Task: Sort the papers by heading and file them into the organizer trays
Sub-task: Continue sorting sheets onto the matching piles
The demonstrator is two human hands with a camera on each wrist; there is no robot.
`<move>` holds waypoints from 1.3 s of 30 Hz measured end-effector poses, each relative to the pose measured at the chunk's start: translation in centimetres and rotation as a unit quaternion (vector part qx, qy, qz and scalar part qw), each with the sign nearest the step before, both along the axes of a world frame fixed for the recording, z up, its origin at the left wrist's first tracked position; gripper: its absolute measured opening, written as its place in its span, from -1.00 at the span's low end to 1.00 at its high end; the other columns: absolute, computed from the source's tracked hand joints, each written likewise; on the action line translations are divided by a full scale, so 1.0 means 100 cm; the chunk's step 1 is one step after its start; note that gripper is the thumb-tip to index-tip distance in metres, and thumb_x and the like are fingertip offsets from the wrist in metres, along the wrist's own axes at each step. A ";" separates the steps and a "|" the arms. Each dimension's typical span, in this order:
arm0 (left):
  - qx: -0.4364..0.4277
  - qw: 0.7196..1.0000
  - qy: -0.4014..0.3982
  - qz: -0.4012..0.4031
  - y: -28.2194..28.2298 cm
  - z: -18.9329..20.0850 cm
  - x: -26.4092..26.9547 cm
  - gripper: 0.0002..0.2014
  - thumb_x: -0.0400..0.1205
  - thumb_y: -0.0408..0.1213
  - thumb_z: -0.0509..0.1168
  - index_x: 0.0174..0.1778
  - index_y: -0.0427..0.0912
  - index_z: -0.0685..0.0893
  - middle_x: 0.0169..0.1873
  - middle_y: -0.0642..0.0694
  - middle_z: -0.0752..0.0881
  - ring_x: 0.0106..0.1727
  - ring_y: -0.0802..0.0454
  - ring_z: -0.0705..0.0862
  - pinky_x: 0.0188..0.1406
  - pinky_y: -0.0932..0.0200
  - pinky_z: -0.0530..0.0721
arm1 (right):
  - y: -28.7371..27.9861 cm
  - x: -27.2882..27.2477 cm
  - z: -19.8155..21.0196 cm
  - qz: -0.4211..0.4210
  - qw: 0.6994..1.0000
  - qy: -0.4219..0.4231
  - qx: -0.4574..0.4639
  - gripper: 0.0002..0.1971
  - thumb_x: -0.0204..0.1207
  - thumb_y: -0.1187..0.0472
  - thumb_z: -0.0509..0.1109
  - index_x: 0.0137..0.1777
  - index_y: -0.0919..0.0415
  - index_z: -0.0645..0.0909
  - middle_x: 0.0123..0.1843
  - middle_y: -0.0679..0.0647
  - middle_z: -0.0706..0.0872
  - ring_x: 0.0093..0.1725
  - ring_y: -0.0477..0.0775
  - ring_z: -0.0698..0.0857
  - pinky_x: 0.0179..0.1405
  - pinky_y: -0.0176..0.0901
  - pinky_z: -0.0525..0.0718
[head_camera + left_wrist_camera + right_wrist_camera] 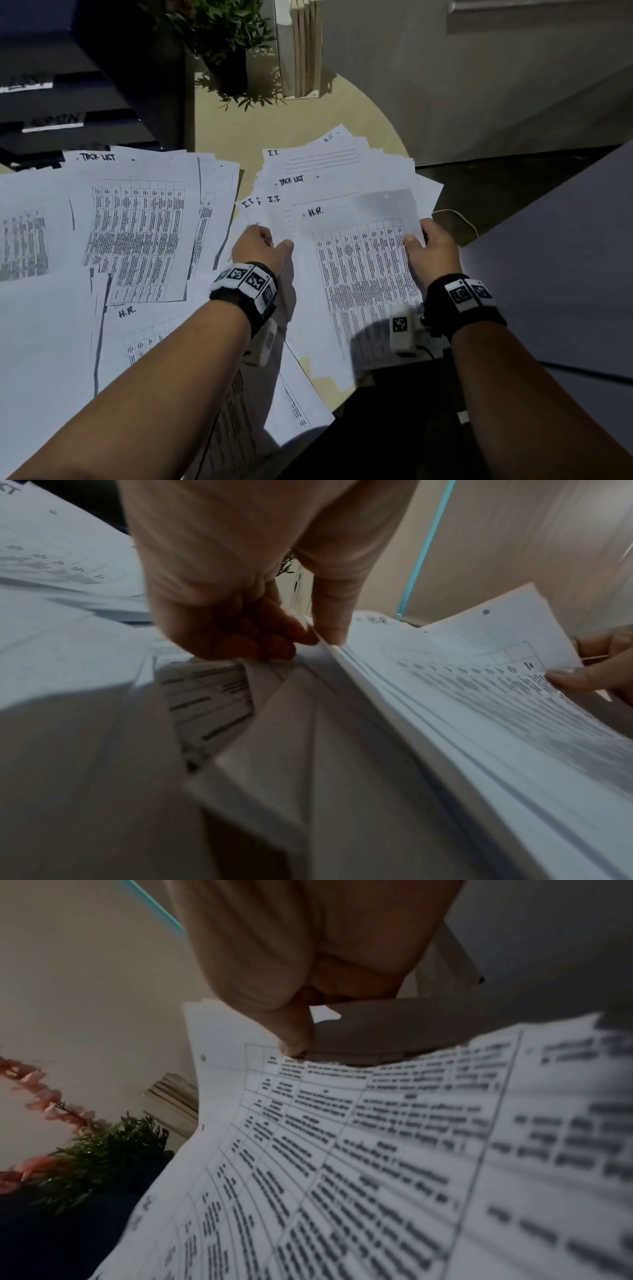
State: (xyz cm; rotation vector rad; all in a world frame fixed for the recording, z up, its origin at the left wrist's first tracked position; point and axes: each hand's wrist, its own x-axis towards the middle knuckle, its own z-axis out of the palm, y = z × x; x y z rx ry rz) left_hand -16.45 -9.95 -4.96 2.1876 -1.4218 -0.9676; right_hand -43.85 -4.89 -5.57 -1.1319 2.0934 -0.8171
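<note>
I am holding a fanned stack of papers (342, 212) between both hands, just right of the sorted pile headed "TASK LIST" (137, 222) that is lying on the round table (308, 116). My left hand (262, 248) is pinching the stack's left edge, thumb on top and fingers curled under; the left wrist view shows the thumb pressing right at the edge of many sheets. My right hand (431, 246) is gripping the right edge of the top sheet, the one headed "H.R." (356, 260), with the thumb lying over its printed table. Behind that sheet, headings reading "I.T." and "TASK LIST" are peeking out, so the stack is clearly mixed. To do this step well, I am judging that I should peel only the top sheet, sliding the right thumb to break it free while the left pinch is keeping the rest fanned, or two sheets may come away together. It belongs, I think, on the other "H.R." sheet (137, 329) lying below the "TASK LIST" pile. The dark organizer trays (68, 113) are standing beyond that pile, with white labels I cannot read.
</note>
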 end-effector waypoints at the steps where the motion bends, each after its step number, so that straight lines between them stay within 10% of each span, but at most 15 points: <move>1: -0.011 1.000 -0.008 -0.002 0.001 0.001 0.000 -0.73 0.53 -0.12 0.49 -0.08 -0.15 0.54 -0.27 0.01 0.60 -0.19 -0.01 0.58 -0.21 0.21 0.43 | -0.001 -0.001 -0.001 -0.001 1.000 0.008 -0.007 -0.84 0.62 0.26 0.33 0.14 0.24 0.64 0.11 0.17 0.69 0.09 0.22 0.69 0.20 0.05 0.67; 14: -0.095 0.991 0.062 0.072 0.016 0.010 0.016 -0.93 0.69 -0.28 0.28 -0.07 -0.18 0.55 -0.31 0.07 0.58 -0.28 0.10 0.55 -0.35 0.25 0.43 | -0.003 -0.005 0.007 -0.050 0.993 -0.102 -0.039 -0.71 0.61 0.46 0.31 0.26 0.23 0.66 0.05 0.03 0.74 0.10 0.05 0.70 0.12 -0.20 0.56; 18: -0.051 0.988 0.140 0.040 0.026 0.012 0.010 -0.78 0.59 -0.19 0.43 0.07 -0.08 0.55 -0.19 0.09 0.63 -0.20 0.17 0.60 -0.25 0.34 0.53 | -0.009 0.002 0.003 -0.065 0.985 -0.155 -0.042 -0.72 0.59 0.46 0.34 0.00 0.01 0.64 0.06 0.03 0.80 0.11 0.06 0.77 0.18 -0.04 0.70; 23: -0.006 0.996 0.086 0.008 0.037 0.006 0.013 -0.71 0.53 -0.35 0.48 0.14 -0.19 0.61 -0.01 -0.09 0.72 0.02 -0.11 0.68 -0.03 0.11 0.61 | -0.009 0.012 -0.002 -0.063 0.983 -0.168 -0.029 -0.69 0.56 0.49 0.35 -0.28 0.07 0.56 -0.33 -0.21 0.74 -0.28 -0.11 0.69 -0.23 -0.14 0.64; 27: -0.004 0.996 0.015 0.085 0.038 0.011 0.034 -0.80 0.54 -0.42 0.40 0.04 -0.32 0.59 -0.15 -0.15 0.65 -0.04 -0.18 0.67 -0.15 0.18 0.45 | -0.005 0.011 0.001 -0.053 0.980 -0.191 -0.012 -0.58 0.45 0.62 0.24 -0.36 0.07 0.62 0.09 0.04 0.76 0.11 0.24 0.72 -0.15 0.11 0.74; 33: -0.064 0.980 -0.007 0.189 0.032 0.022 0.073 -0.78 0.58 -0.45 0.38 0.13 -0.39 0.60 -0.02 -0.25 0.69 -0.04 -0.12 0.62 -0.12 0.19 0.43 | -0.019 0.018 0.014 0.054 0.998 0.016 0.012 -0.94 0.66 0.27 0.31 -0.06 0.20 0.54 -0.24 -0.03 0.55 -0.28 -0.04 0.50 -0.19 -0.26 0.34; 36: -0.079 0.972 -0.011 0.221 0.030 0.026 0.086 -0.86 0.62 -0.44 0.35 0.05 -0.38 0.58 -0.10 -0.22 0.64 -0.11 -0.07 0.55 -0.11 0.18 0.45 | -0.032 0.026 0.008 0.044 0.993 0.104 0.039 -0.84 0.63 0.19 0.36 0.00 0.31 0.65 0.08 0.25 0.59 -0.08 0.13 0.51 -0.11 -0.25 0.36; 39: -0.075 0.969 -0.019 0.235 0.030 0.027 0.101 -0.88 0.63 -0.41 0.34 0.00 -0.38 0.57 -0.10 -0.27 0.64 -0.08 -0.14 0.59 -0.11 0.15 0.44 | -0.036 0.040 0.005 0.026 0.980 0.165 0.104 -0.73 0.61 0.11 0.37 0.24 0.20 0.66 0.46 0.22 0.42 0.38 0.26 0.45 0.37 -0.02 0.45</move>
